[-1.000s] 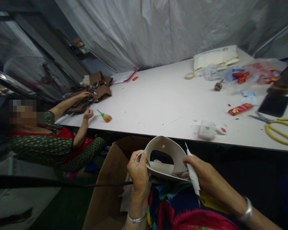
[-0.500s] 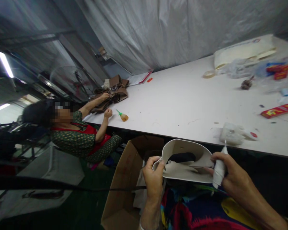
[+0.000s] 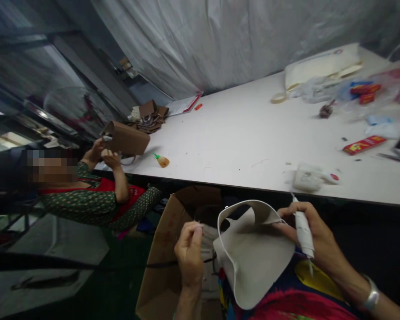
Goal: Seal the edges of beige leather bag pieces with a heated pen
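A beige bag body (image 3: pixel 258 249), stiff and open at its mouth, rests against my lap with its side tilted toward me. My right hand (image 3: pixel 315 231) pinches its right rim between thumb and fingers. In the same hand lies a thin tool with a white wrapped handle (image 3: pixel 304 233), its narrow tip pointing toward the table. Left of the bag, apart from it, my left hand (image 3: pixel 190 251) is closed in a pinch. Something small and pale shows at its fingertips, too small to name.
Below my left hand stands a cardboard box (image 3: pixel 158 249) holding pale pieces. On the white table (image 3: pixel 220 138) are a glue bottle (image 3: pixel 162 160), a tape roll (image 3: pixel 278 98), a red box (image 3: pixel 364 145) and plastic bags. At left a co-worker handles a brown bag (image 3: pixel 128 140).
My left hand has let go of the bag's left edge and moved left. The bag has swung downward, its mouth turning left. The co-worker has lifted a brown bag from the pile.
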{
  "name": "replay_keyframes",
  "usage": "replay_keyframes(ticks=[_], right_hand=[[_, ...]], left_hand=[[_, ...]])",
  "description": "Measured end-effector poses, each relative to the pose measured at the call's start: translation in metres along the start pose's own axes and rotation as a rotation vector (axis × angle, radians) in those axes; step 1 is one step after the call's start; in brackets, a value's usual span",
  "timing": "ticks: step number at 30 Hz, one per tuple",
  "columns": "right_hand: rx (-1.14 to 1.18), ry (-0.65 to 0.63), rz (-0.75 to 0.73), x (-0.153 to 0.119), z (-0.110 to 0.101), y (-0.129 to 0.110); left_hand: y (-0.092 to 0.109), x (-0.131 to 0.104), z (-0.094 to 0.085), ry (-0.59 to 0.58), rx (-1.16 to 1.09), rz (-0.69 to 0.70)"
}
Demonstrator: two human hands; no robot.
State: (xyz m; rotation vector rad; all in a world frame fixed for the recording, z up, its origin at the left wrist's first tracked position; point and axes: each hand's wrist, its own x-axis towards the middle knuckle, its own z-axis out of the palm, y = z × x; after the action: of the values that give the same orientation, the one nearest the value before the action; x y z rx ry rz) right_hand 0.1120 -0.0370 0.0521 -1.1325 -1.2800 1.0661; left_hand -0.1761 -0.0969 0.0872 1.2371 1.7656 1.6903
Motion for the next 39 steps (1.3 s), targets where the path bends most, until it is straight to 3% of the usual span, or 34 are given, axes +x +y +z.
replay_keyframes(ticks=[3, 6, 10, 14, 16, 18, 20, 25, 30, 34, 39], right_hand=[[0.032, -0.043, -0.022, -0.001, 0.001, -0.014], [0.061, -0.085, -0.051, -0.002, 0.002, -0.025], [0.078, -0.151, -0.074, -0.003, 0.004, -0.03], [0.033, -0.132, -0.116, 0.001, 0.004, -0.024], [0.053, -0.102, -0.118, 0.004, 0.003, -0.02], [0.07, -0.089, -0.111, 0.007, 0.001, -0.017], [0.077, -0.085, -0.104, 0.009, 0.0, -0.015], [0.063, -0.025, -0.087, 0.015, 0.001, -0.008], [-0.015, 0.148, -0.076, 0.018, 0.001, 0.002], [-0.063, 0.192, -0.073, 0.017, 0.002, 0.007], [-0.104, 0.224, -0.058, 0.015, 0.003, 0.009]], left_hand=[[0.007, 0.024, 0.013, -0.101, -0.081, 0.045], [0.03, 0.05, 0.032, -0.345, -0.17, 0.129], [0.061, 0.081, 0.062, -0.956, -0.091, 0.171], [0.064, 0.11, 0.095, -1.561, 0.071, 0.177], [0.057, 0.121, 0.107, -1.78, 0.023, 0.107], [0.047, 0.127, 0.115, -1.9, -0.037, -0.032], [0.039, 0.127, 0.121, -1.9, -0.044, -0.125], [0.021, 0.107, 0.133, -1.703, 0.058, -0.023], [0.0, 0.077, 0.144, -1.469, -0.181, -0.269], [-0.003, 0.054, 0.155, -1.271, -0.102, -0.222], [0.001, 0.04, 0.167, -1.152, -0.123, -0.216]])
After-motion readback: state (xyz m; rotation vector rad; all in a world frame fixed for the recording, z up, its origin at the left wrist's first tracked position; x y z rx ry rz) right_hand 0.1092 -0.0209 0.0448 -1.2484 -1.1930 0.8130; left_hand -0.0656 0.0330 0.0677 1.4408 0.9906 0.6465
